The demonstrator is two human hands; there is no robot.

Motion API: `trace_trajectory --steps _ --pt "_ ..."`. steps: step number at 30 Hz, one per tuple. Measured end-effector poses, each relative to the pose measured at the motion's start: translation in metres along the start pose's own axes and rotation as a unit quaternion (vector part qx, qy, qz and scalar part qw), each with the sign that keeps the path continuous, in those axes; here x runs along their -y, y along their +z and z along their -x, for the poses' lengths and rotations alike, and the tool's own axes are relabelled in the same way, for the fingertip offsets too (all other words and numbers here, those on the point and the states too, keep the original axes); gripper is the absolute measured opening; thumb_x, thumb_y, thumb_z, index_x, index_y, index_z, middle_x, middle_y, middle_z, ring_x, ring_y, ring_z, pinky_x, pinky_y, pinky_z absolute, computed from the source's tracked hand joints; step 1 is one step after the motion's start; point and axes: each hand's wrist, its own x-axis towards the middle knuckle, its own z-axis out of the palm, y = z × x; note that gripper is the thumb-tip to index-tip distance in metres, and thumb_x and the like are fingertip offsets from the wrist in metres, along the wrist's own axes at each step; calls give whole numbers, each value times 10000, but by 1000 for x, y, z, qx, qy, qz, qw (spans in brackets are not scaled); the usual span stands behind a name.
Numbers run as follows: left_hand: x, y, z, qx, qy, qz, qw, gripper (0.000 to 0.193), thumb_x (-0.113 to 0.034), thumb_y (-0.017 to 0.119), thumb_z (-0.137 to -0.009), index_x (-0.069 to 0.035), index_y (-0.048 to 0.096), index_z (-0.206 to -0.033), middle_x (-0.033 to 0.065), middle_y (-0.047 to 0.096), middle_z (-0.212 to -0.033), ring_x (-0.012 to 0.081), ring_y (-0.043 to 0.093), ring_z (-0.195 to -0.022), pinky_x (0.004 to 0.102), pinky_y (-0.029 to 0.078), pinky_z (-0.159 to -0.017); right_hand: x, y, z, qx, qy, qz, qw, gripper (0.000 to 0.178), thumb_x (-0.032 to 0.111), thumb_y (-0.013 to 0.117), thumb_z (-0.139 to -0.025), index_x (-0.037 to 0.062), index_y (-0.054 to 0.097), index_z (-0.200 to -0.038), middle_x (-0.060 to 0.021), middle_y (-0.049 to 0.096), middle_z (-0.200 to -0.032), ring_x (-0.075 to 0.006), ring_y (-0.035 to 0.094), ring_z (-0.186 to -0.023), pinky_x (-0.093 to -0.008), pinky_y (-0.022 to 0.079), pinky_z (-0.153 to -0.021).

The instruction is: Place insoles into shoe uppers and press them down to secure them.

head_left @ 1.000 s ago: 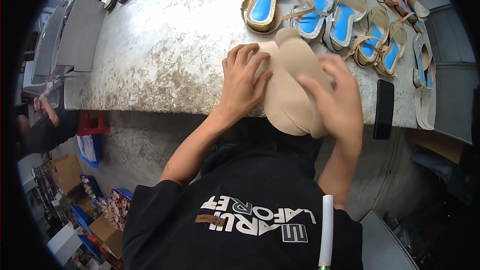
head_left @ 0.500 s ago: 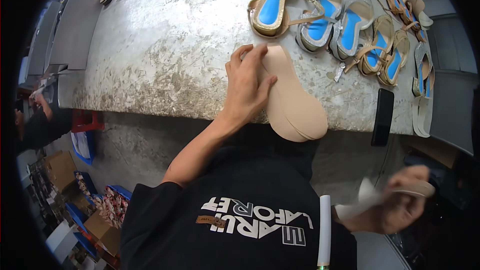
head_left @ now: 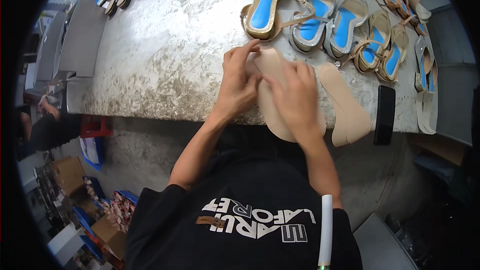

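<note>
Returning to beige insoles, right hand

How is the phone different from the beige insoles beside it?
The phone is black; the insoles are beige. The phone is a rectangle; the insoles have curvy edges. The phone is one piece; the insoles overlap each other. Both poke over the edge of the table.

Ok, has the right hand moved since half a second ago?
Yes, left and forward: the right hand went from below and right of the black phone to left of it, over a beige insole.
</note>
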Motion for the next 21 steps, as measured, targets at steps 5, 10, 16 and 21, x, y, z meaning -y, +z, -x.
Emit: trace_trajectory --steps 5,10,16,21 --pt "6 2 -1 -3 -14 31 999 659 67 699 -828 -108 517 -1437 95 551 -1367 216 543 -1106 359 472 -991 0 0 16 -47 -2 -175 983 213 69 745 -867 8 627 -1033 -146 633 -904 -356 619 -856 -452 496 -749" --pt "10 -13 3 -4 96 -157 983 377 25 715 -840 -55 657 -1204 133 586 -1226 279 551 -1121 362 517 -924 -11 -119 96 -111 39 -416 902 120 86 700 -956 14 619 -1007 -129 683 -905 -220 680 -836 -354 557 -797" --pt "-32 10 52 -29 381 -88 920 245 89 704 -774 33 656 -1008 169 629 -988 322 670 -912 360 551 -741 -45 -58 13 37 168 -404 899 128 128 580 -1035 2 593 -1053 -69 657 -973 -121 612 -906 -306 498 -811" --pt "-28 29 41 60 325 -85 940 285 106 680 -738 37 638 -1012 196 629 -1012 362 670 -934 410 566 -772 -55 -9 0 113 200 -472 851 175 151 504 -1044 -4 581 -1017 -42 627 -933 -106 571 -866 -305 482 -773"
